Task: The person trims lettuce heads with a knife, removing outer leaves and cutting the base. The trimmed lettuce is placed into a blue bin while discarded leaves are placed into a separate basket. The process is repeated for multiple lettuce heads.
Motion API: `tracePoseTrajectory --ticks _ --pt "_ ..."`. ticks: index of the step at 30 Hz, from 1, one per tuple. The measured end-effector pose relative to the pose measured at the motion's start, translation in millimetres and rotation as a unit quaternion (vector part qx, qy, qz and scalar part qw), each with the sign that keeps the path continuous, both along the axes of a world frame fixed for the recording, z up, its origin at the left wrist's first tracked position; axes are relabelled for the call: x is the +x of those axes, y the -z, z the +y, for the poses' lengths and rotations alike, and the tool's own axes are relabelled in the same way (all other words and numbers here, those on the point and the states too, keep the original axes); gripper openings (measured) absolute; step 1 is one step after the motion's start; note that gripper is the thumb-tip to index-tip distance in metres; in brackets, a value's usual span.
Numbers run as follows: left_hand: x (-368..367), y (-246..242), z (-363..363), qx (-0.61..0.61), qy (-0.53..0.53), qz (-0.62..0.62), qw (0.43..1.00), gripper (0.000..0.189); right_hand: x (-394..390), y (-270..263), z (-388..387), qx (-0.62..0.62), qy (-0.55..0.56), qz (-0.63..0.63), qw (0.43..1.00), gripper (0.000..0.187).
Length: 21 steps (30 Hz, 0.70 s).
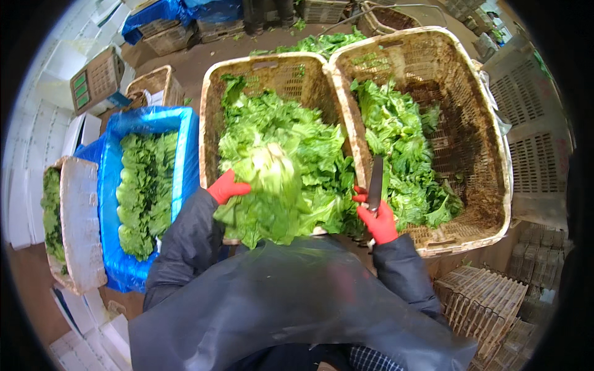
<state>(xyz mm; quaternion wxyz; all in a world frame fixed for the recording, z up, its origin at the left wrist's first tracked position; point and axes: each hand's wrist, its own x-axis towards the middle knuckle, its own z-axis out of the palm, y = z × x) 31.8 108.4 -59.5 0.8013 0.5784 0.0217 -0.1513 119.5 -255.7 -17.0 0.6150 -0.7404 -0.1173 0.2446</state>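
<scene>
My left hand [227, 187], in a red glove, is at the left side of a leafy lettuce head [269, 185]. The head is slightly blurred, its pale stem end facing up and its leaves hanging over the near rim of a dirty plastic basket [206, 125]. Some of the left fingers are hidden by leaves. In my right hand [379, 222], also red-gloved, a knife [376, 178] points its broad dark blade upward and away from me. That hand is by the meeting rims of two baskets. Loose lettuce [287, 116] heaps up behind the held head.
The right basket [503, 185] has trimmed leaves [403, 153] along its left side. On the left, a blue-lined crate [104, 195] contains rows of lettuce [146, 195], beside a foam box [81, 222]. A scale [97, 81] stands behind. Stacked crates [482, 297] are at lower right.
</scene>
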Motion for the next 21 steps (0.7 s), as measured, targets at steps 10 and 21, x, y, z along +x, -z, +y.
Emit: tracePoseTrajectory --ticks 10,21 --pt "-93 16 -79 -0.381 -0.164 0.186 0.891 0.063 9 -44 72 -0.206 -0.365 -0.573 0.704 0.023" --pt "-31 -30 -79 0.032 -0.218 -0.039 0.975 0.094 28 -12 65 -0.097 -0.071 -0.12 0.986 0.042"
